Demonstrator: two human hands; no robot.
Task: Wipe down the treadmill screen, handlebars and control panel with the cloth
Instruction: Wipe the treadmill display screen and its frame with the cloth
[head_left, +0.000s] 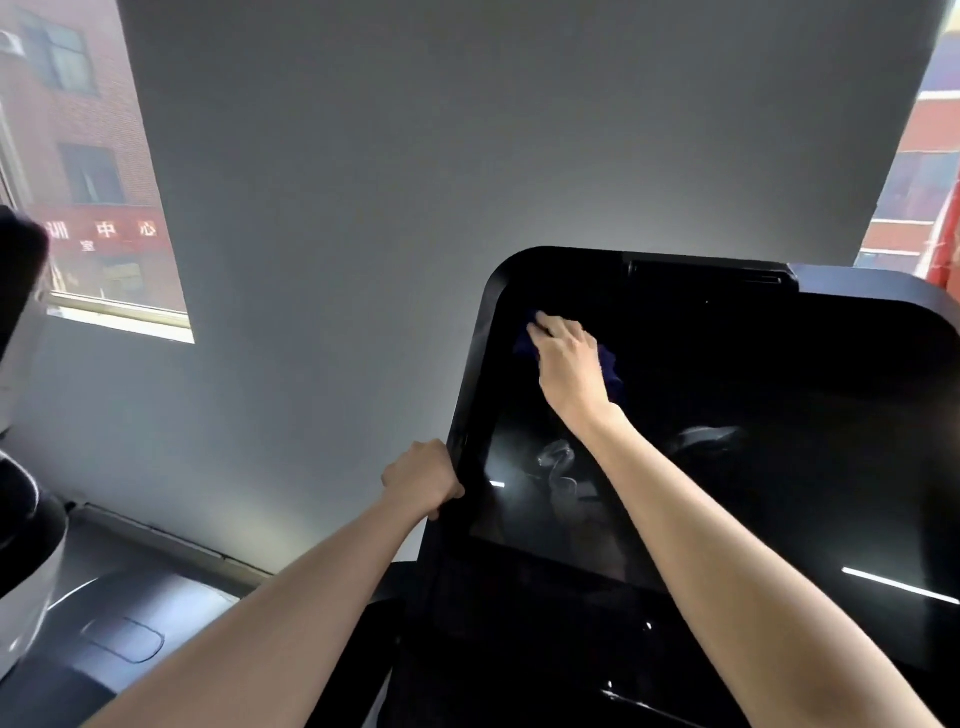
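Observation:
The treadmill's big black screen (753, 426) fills the right half of the view, glossy and dark with reflections. My right hand (569, 364) presses a dark blue cloth (610, 366) flat against the screen's upper left corner; most of the cloth is hidden under the palm. My left hand (423, 478) grips the left edge of the console frame (475, 395), fingers wrapped around it. The control panel (519, 623) lies in shadow below the screen. No handlebars can be made out.
A grey wall (389, 182) stands behind the console. A window (88, 171) at the left shows a brick building. Another machine's white and black housing (26, 467) sits at the far left edge, with a dark treadmill base (124, 634) below.

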